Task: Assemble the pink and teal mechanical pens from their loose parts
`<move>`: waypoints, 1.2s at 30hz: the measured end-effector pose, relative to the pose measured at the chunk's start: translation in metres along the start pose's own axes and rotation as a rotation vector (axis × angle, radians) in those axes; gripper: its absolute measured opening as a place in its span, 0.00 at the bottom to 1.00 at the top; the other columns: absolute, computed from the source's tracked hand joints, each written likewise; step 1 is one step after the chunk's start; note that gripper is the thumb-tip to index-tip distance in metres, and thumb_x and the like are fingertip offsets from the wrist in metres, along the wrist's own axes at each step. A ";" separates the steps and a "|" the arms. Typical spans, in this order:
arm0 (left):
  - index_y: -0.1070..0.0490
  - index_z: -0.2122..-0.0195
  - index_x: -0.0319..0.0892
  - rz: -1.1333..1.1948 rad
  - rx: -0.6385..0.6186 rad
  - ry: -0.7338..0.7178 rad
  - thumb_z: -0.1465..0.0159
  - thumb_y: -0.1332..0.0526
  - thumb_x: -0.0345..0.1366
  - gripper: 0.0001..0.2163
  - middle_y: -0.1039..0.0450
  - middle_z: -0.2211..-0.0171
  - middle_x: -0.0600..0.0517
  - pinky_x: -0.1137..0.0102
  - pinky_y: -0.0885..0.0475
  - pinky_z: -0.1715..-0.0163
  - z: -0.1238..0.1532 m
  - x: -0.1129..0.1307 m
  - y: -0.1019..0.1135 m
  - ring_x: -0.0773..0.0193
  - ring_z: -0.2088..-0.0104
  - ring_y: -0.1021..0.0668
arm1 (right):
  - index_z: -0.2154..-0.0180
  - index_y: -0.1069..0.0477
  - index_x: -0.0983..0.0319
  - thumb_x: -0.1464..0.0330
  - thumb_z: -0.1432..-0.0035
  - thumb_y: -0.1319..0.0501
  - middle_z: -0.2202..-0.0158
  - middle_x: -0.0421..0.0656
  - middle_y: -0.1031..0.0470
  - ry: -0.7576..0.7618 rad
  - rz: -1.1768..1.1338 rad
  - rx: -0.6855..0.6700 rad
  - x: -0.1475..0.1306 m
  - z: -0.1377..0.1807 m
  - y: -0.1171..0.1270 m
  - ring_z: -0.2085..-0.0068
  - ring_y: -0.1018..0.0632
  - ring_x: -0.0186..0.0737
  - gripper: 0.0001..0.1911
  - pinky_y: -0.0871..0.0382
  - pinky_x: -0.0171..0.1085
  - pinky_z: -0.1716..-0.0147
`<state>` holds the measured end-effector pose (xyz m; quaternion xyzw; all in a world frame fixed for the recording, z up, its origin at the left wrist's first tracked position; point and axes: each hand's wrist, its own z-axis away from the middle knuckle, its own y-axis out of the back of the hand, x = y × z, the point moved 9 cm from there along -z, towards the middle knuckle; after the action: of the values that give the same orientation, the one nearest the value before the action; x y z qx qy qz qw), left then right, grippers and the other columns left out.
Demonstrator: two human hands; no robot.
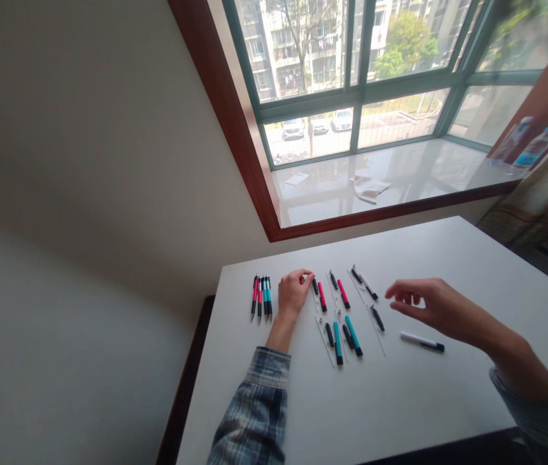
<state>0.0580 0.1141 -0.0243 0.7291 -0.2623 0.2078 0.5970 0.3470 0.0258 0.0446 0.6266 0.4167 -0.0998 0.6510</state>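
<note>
My left hand point(295, 294) rests on the table beside the disassembled pens, fingers bent into a pinch at the top end of a black pen grip point(315, 286). What lies between its fingertips is too small to make out. Next to that grip is a pink pen barrel point(322, 297). My right hand point(424, 302) hovers on the right, fingers curled and thumb apart, with nothing visible in it. Below it lies a white pen barrel with a black end point(422, 341). Nearest its fingertips are a black-and-white barrel point(369, 287) and another black grip point(377, 318).
Several assembled pens point(261, 297), pink and blue, line the left of the white table point(264, 400). Blue barrels point(337, 342), a second pink barrel point(343, 294) and thin refills point(379, 337) lie mid-table. Behind are a windowsill with a cloth point(369, 188) and a bottle point(536, 150).
</note>
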 end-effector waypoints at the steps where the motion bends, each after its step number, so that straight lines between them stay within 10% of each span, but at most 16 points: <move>1: 0.17 0.61 0.47 0.001 -0.002 0.001 0.32 0.38 0.43 0.10 0.22 0.73 0.53 0.69 0.33 0.65 0.000 0.000 0.000 0.63 0.71 0.24 | 0.58 0.19 0.53 0.58 0.36 0.35 0.68 0.47 0.18 -0.036 0.022 -0.040 0.014 0.015 -0.006 0.71 0.20 0.42 0.09 0.27 0.37 0.73; 8: 0.17 0.62 0.47 0.011 0.013 0.006 0.32 0.38 0.44 0.11 0.23 0.74 0.53 0.70 0.34 0.66 0.000 -0.001 0.001 0.62 0.71 0.24 | 0.55 0.24 0.54 0.62 0.38 0.37 0.66 0.42 0.19 -0.316 0.046 -0.153 0.072 0.076 -0.050 0.68 0.19 0.41 0.10 0.27 0.36 0.68; 20: 0.18 0.63 0.45 0.156 0.066 0.022 0.32 0.40 0.48 0.14 0.26 0.76 0.54 0.70 0.35 0.69 0.002 -0.005 0.007 0.64 0.74 0.27 | 0.49 0.28 0.56 0.61 0.39 0.38 0.66 0.41 0.19 -0.437 0.003 -0.023 0.042 0.057 -0.085 0.68 0.18 0.43 0.17 0.28 0.38 0.67; 29: 0.19 0.63 0.44 0.291 0.067 0.055 0.33 0.39 0.50 0.16 0.26 0.75 0.53 0.71 0.35 0.72 0.002 -0.010 0.006 0.64 0.75 0.28 | 0.51 0.24 0.56 0.58 0.37 0.37 0.67 0.43 0.18 -0.355 0.001 0.041 0.026 0.047 -0.070 0.69 0.18 0.44 0.15 0.25 0.40 0.69; 36: 0.19 0.64 0.41 0.531 0.037 0.042 0.36 0.36 0.52 0.17 0.31 0.78 0.55 0.72 0.38 0.75 0.000 -0.010 0.000 0.68 0.77 0.33 | 0.58 0.22 0.58 0.60 0.32 0.38 0.63 0.44 0.18 0.112 -0.125 0.193 -0.030 -0.046 -0.047 0.64 0.18 0.42 0.10 0.21 0.40 0.64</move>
<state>0.0506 0.1152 -0.0302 0.6411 -0.4282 0.3767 0.5135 0.2780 0.0467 0.0362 0.6636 0.4791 -0.1446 0.5560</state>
